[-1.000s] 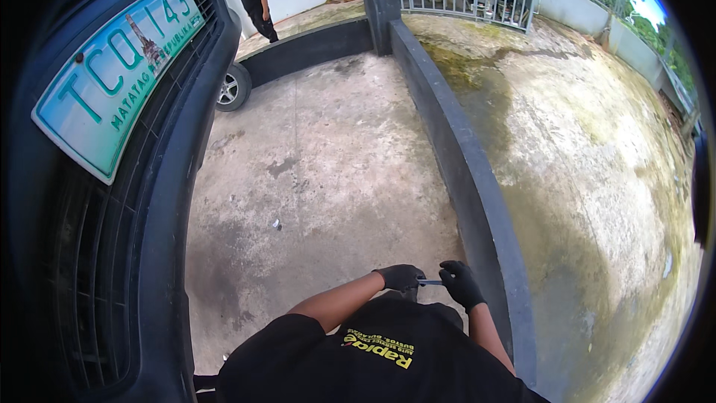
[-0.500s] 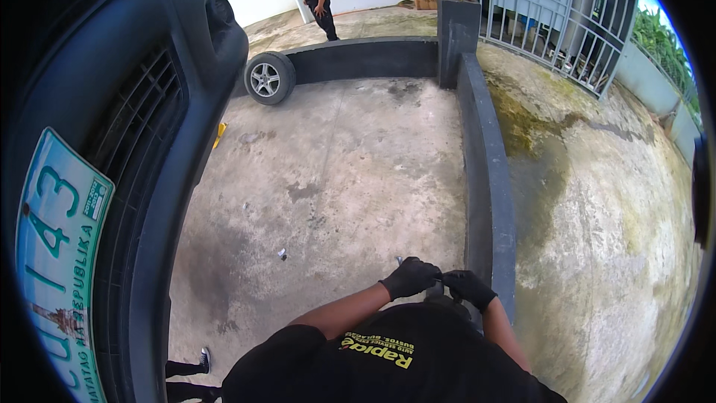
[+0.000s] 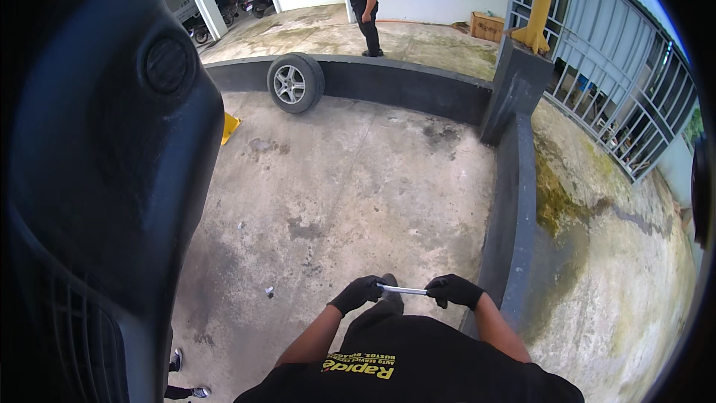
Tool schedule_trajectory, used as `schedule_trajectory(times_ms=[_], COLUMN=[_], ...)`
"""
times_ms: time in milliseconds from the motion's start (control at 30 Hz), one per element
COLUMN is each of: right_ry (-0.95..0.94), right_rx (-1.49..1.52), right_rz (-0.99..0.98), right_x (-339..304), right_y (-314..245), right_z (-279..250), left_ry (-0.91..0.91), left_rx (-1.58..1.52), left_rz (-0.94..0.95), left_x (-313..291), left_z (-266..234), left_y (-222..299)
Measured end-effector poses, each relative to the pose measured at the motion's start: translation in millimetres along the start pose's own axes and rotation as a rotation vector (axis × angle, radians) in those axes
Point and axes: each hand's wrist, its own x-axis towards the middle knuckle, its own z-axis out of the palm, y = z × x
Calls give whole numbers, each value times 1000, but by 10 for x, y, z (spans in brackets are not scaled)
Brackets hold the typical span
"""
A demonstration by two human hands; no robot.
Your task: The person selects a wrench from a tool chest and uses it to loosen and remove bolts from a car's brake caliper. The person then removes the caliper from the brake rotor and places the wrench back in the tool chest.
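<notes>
A slim silver wrench (image 3: pixel 403 290) spans the gap between my two black-gloved hands, held roughly level in front of my body. Its left end is in the closed fingers of my left hand (image 3: pixel 357 294). At the other end, the fingers of my right hand (image 3: pixel 455 291) are pinched around it. Both ends are partly hidden by the gloves. Below the wrench, my shoe (image 3: pixel 393 300) shows on the concrete.
The dark front of a vehicle (image 3: pixel 112 119) fills the left side. A wheel (image 3: pixel 294 83) leans against a low dark wall (image 3: pixel 418 91), which continues along my right (image 3: pixel 507 216). A yellow object (image 3: pixel 230 127) stands beside the vehicle. Someone (image 3: pixel 363 4) stands beyond the wall; another person's shoes (image 3: pixel 195 392) show lower left.
My hands have moved apart from close together, and the wrench between them now shows. The view has shifted along the vehicle's front, bringing the wheel and far wall further right in the picture.
</notes>
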Motion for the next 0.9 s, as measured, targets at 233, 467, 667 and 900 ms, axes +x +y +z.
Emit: schedule_trajectory(times_ms=[233,467,667,900], right_ry=[11,-246,-481,-868], right_rx=[-137,33,-318,-693], right_rz=[-168,-92,5,30], right_x=[1420,3027,4333,5891], right_y=[-1098,-2197,-3482,-5097], right_z=[-806,-1842,-2364,-2066], left_ry=[132,228,519,759], left_rx=[-233,-187,-398,-599], left_rz=[3,65,19,191], left_x=[1136,1996,2559,2726], left_z=[-1354,-2501,-3094,-3938], left_y=[1016,1920,2267,2393])
